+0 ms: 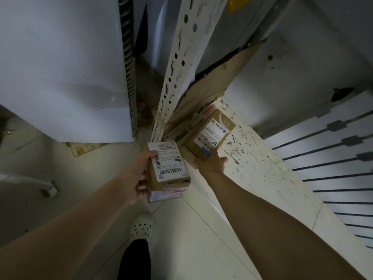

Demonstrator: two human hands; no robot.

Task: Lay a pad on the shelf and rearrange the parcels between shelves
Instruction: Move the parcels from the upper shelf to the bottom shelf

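left hand (141, 178): we hold a stack of two small cardboard parcels (168, 170), just left of the picture's middle, in the air above the floor (201, 239). the grip is pinching the stack on its left side, with the thumb on the top label.
right hand (210, 163): it is on the near end of a single parcel (210, 136) at about 2 o'clock from the stack; the fingers are under or behind it, so we cannot tell how tight the grip is.
where the single parcel is: at the near corner of the scratched white shelf (262, 168), beside the perforated post (173, 77); whether it rests there or is lifted, we cannot tell.
pad: a brown cardboard sheet (218, 77) stands at 12 o'clock behind the parcel; maybe this is the pad, we are not sure.
how they will handle: we judge the boxes light and stiff, and one hand is enough. the top box has a torn, dented near edge, so it is better to press on the side walls, not this corner. the glossy labels may slip, and the stack can slide apart if it is tilted.
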